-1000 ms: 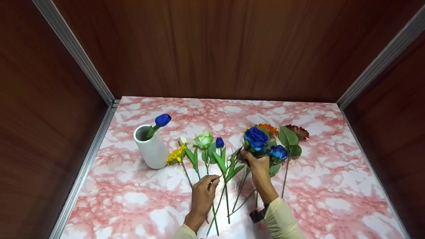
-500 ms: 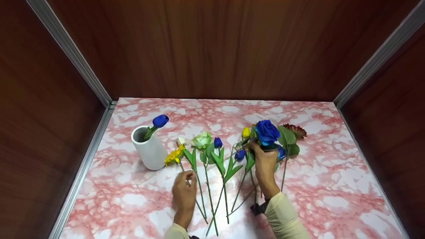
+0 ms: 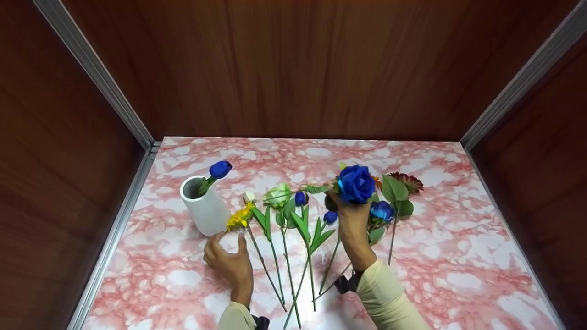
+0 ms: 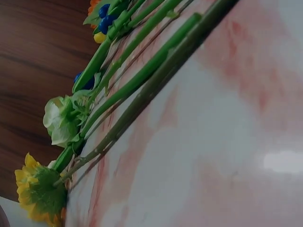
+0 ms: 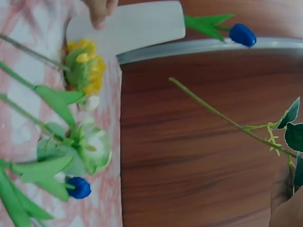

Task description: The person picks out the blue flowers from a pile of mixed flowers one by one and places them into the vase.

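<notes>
My right hand (image 3: 353, 227) grips a blue rose (image 3: 357, 184) just under its bloom, above the flowers at the right of the table. In the right wrist view, the rose's bare stem (image 5: 208, 108) points away from the fingers, with dark leaves (image 5: 292, 135) near the hand. My left hand (image 3: 231, 266) is at the foot of a white vase (image 3: 208, 214), thumb and fingers spread apart; whether the fingertips touch the vase is unclear. A blue tulip (image 3: 220, 169) leans out of the vase's mouth. Right beside the vase lies a yellow sunflower (image 3: 240, 217).
On the pink marbled table (image 3: 174, 293) lie a white bud (image 3: 249, 197), a pale green rose (image 3: 278, 196), blue tulips (image 3: 301, 198), a second blue rose (image 3: 382, 211) and a dark red flower (image 3: 409, 182). Dark wood panels (image 3: 293, 68) enclose the back and sides.
The left hand has moved left from the middle stems to the vase's foot, its fingers spreading. The right hand has lifted the blue rose, whose stem now points left.
</notes>
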The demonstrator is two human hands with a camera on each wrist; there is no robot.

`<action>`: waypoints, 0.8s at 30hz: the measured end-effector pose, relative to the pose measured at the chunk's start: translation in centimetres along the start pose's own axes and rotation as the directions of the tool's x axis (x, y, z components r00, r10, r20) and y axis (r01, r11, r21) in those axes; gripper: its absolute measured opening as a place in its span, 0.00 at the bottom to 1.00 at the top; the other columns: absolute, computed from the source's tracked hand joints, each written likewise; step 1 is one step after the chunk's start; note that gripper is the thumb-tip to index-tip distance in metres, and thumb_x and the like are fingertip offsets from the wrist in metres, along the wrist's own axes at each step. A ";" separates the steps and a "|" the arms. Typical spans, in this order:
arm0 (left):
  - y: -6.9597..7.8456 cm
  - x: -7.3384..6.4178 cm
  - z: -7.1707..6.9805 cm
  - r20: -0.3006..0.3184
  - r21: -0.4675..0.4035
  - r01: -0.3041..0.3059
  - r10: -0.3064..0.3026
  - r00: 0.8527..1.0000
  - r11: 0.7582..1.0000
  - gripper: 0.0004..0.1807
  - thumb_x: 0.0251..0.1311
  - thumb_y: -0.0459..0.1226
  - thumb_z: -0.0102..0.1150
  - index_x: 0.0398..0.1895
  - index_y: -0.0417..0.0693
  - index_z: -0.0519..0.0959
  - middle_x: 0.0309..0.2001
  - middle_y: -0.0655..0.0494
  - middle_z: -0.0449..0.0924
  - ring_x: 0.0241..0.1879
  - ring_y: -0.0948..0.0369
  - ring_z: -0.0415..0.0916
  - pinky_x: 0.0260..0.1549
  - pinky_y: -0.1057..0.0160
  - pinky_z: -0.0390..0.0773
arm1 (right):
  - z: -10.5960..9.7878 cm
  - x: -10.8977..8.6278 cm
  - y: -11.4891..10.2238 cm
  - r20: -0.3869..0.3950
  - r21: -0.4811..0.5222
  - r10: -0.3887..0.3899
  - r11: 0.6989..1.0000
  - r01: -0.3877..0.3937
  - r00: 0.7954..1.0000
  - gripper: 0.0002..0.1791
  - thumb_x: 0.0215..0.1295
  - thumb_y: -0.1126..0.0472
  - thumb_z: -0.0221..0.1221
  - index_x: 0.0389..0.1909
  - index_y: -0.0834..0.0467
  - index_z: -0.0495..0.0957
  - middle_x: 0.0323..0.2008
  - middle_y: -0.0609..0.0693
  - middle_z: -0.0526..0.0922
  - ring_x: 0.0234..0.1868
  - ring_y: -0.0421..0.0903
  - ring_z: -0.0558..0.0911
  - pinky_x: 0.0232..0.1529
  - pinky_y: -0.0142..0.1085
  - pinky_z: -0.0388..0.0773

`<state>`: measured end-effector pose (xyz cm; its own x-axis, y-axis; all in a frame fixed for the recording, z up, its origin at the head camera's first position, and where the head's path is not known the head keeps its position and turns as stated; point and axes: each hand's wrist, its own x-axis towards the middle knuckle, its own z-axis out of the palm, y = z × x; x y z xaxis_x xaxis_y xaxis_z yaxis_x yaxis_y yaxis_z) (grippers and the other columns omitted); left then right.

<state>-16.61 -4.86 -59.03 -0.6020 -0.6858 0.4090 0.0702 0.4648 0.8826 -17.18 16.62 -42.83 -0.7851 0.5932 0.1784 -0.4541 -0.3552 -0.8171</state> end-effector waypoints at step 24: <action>-2.1 5.5 1.3 0.127 -0.004 0.174 -0.172 0.977 0.985 0.56 0.43 0.40 0.76 0.74 0.42 0.52 0.69 0.41 0.60 0.66 0.47 0.60 0.64 0.50 0.58 | 4.8 -1.2 -0.7 0.342 0.141 -0.078 0.990 0.031 0.936 0.17 0.50 0.77 0.64 0.36 0.54 0.80 0.32 0.47 0.83 0.37 0.42 0.82 0.42 0.35 0.78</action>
<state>-21.06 -8.85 -58.92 -0.7013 -0.6786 0.2183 -0.0322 0.3360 0.9413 -17.98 12.73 -39.87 -0.8436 0.3363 0.4186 -0.5334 -0.4346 -0.7257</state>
